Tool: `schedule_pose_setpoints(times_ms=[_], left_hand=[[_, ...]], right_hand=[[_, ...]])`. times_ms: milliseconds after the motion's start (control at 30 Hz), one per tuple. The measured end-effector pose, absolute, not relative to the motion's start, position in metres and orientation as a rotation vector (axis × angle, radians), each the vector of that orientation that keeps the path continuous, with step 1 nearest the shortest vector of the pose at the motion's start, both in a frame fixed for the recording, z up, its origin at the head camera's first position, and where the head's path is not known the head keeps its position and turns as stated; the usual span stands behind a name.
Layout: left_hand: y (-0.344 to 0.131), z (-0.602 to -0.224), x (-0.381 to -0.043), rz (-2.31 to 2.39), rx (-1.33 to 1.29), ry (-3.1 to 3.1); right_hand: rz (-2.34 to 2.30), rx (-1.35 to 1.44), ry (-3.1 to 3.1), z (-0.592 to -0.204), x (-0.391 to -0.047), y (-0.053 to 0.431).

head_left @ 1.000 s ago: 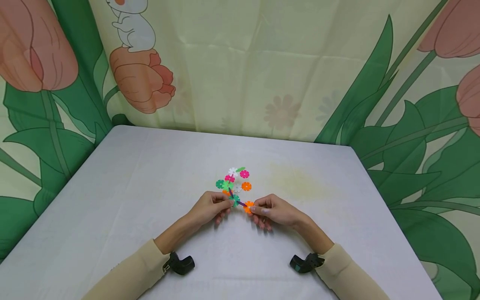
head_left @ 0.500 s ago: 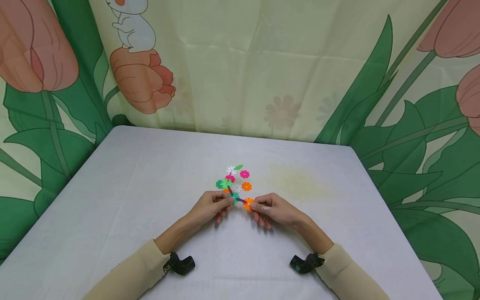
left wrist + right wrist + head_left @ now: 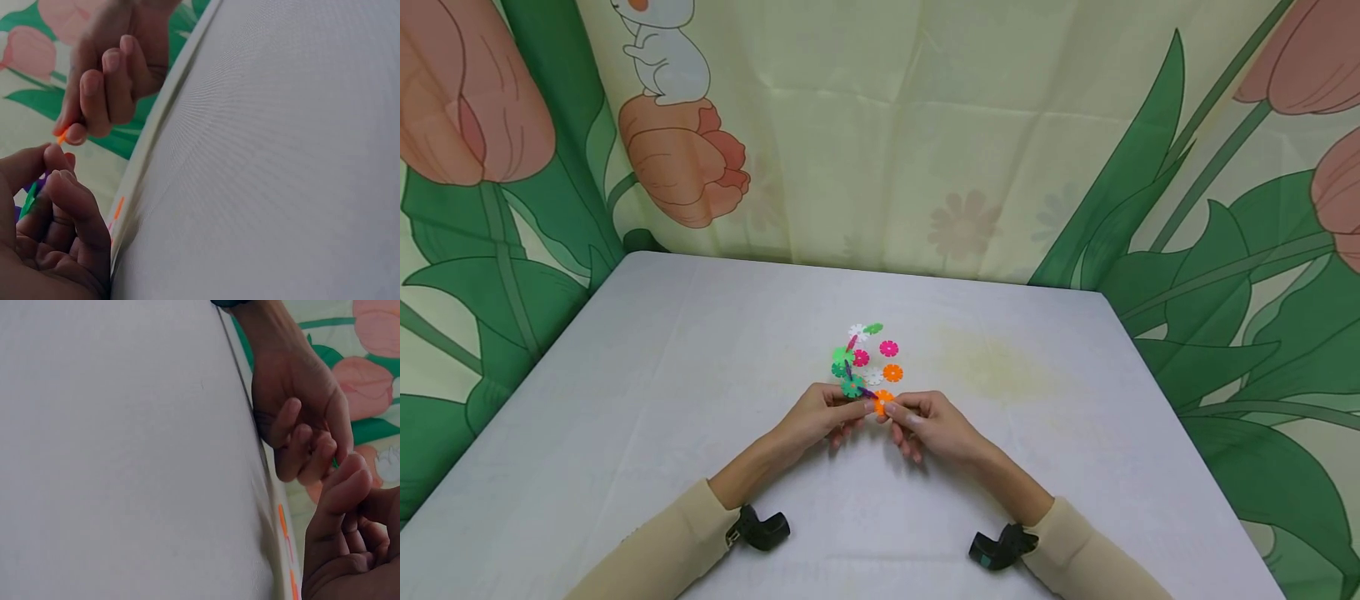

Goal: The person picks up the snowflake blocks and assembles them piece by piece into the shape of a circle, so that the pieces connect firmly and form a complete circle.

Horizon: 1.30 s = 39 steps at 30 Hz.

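Note:
A chain of linked plastic snowflake discs hangs between both hands in the head view. An orange disc point(image 3: 883, 402) forms its near end, joined through a purple disc point(image 3: 867, 392) to a teal disc point(image 3: 852, 386). Farther up come a light green disc point(image 3: 843, 356) and a white disc point(image 3: 858, 332). My left hand point(image 3: 820, 414) pinches the chain at the orange disc's left edge. From the other side my right hand point(image 3: 938, 423) pinches that same orange disc between thumb and fingers. Fingers hide part of the orange disc in both wrist views.
Loose discs lie on the white table point(image 3: 737, 333) just beyond the hands: a pink disc point(image 3: 889, 348), another orange disc point(image 3: 892, 372), a second white disc point(image 3: 875, 377) and others. A printed flower curtain point(image 3: 850, 150) hangs behind the table.
The chain has shifted left and slightly away. The right hand has moved left with the orange disc. The left hand's fingertips were at the teal disc and are now at the orange one.

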<state>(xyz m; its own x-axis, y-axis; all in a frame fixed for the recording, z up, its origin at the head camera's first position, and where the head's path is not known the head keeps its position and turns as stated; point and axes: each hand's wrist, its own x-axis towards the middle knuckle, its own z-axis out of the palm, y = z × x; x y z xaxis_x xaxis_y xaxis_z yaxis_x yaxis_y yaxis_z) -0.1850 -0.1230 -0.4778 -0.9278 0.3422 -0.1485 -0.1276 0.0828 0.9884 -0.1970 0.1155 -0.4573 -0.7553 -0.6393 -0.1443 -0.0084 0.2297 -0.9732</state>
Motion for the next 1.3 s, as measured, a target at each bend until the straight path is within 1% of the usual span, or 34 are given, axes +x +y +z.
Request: schedule_pose_setpoints(times_ms=[433,700,833,967,1300], left_hand=[[-0.125,-0.478,-0.184,1.930,0.246,2.022],[-0.125,-0.482,-0.185,1.903,0.275,2.082],[-0.123,-0.482,-0.185,1.941,0.247,2.070],[-0.123,-0.482,-0.186,1.981,0.232,2.030],[-0.122,-0.481,-0.186,1.969,0.218,2.005]], right_hand=[[-1.614,-0.577,2.037,-0.462,-0.189,0.105],[-1.523,-0.506,2.059,-0.466,-0.190,0.103],[-1.456,-0.531,2.122,-0.464,-0.192,0.105],[-1.389,-0.530,2.268,-0.459,-0.197,0.109],[-1.292,-0.313,2.629,-0.456,-0.231,0.113]])
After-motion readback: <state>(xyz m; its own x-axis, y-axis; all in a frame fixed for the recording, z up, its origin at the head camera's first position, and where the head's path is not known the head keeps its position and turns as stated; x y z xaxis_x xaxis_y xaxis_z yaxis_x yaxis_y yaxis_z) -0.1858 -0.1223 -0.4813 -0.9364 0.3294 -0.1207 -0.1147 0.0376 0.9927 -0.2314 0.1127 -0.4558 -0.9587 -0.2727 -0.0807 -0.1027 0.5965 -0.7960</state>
